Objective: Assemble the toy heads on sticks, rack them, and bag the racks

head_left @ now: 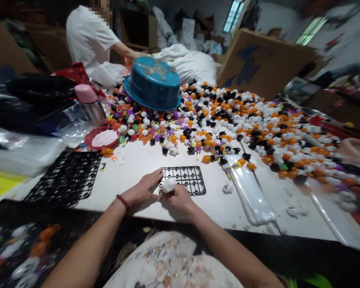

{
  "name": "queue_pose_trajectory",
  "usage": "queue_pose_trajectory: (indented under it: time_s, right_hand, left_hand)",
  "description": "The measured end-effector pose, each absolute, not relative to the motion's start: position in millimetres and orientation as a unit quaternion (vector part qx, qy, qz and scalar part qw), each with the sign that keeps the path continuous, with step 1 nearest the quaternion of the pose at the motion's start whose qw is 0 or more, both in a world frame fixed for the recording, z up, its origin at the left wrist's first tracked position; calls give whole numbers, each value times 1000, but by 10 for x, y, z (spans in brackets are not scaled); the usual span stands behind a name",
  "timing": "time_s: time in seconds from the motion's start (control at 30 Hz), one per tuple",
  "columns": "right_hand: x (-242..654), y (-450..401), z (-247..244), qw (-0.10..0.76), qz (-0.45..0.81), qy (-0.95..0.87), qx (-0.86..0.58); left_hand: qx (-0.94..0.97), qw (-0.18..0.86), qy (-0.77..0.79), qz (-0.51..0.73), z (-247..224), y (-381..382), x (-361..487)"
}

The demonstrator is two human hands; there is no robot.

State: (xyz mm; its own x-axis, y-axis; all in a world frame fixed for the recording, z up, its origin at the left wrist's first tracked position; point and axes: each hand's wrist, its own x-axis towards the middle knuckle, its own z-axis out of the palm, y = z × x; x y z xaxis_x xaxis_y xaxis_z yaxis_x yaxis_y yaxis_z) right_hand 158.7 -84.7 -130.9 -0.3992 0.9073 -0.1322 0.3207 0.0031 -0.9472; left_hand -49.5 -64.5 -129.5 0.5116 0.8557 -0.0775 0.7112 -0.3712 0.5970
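A black plastic grid tray [198,180] lies flat on the white table in front of me. My left hand [144,189] rests at its left edge, fingers stretched out towards the far left corner and thumb spread near the front. Over the tray's front left part, my right hand [181,201] is closed on a small white plastic figure [169,185]; its lower part is hidden by the fingers. A white ghost-like figure [227,188] with dark markings lies on the table to the right of the tray.
A large heap of orange, white, black and purple figures [222,108] covers the back and right. An upturned blue basket [154,84] sits on it. More black grids [66,178], a red dish [100,138] and a pink-capped bottle [90,104] stand left. Clear plastic bags [252,196] lie right. A person [88,40] works behind.
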Motion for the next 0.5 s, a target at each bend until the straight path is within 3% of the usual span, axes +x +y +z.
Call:
queue_pose_trajectory:
  time_s: [0.17,0.33,0.5]
  right_hand:
    - [1581,-810,-1222,273,460,-719,-444]
    - [1527,-771,-1072,194,368,-778,-470]
    - [1483,-807,-1016,163,355,-796,-463]
  left_hand:
    - [823,255,481,163,-1414,-644,-533]
    - [803,262,512,157,-1440,-616,-522]
    - [813,224,497,205,-1721,-552,-607]
